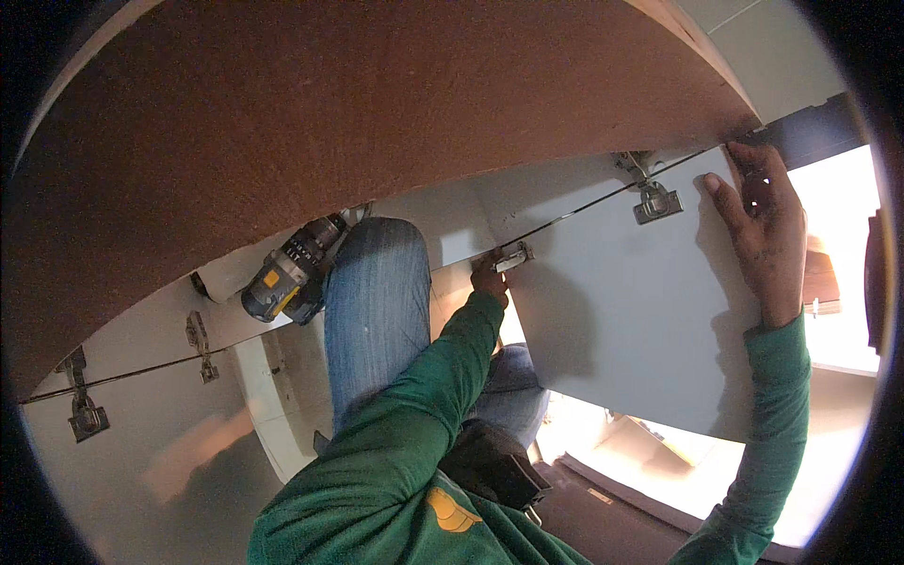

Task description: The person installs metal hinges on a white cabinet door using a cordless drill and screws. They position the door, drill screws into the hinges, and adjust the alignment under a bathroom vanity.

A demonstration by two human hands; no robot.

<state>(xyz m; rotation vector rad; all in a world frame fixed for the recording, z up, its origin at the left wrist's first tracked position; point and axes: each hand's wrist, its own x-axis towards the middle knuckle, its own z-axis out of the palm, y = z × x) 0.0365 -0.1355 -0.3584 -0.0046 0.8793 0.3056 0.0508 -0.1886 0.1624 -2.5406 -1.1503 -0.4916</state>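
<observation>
A pale cabinet door (631, 301) stands swung open on the right, with metal hinges near its upper edge. My left hand (488, 279) is closed at the door's left edge, its fingers against a metal hinge (513, 257); part of the fingers is hidden. My right hand (770, 221) grips the upper right corner of the door, thumb on its face and fingers bent over the edge. A second hinge (656, 202) spans the gap between the door and the cabinet, short of my right hand.
A brown board (395, 113) overhangs the upper part of the view. Left of my jeans-clad knee (377, 301) lies a grey and yellow cordless drill (282, 278). Another pale door (160, 452) with hinges (88, 414) is at the left. Bright light comes in at the right.
</observation>
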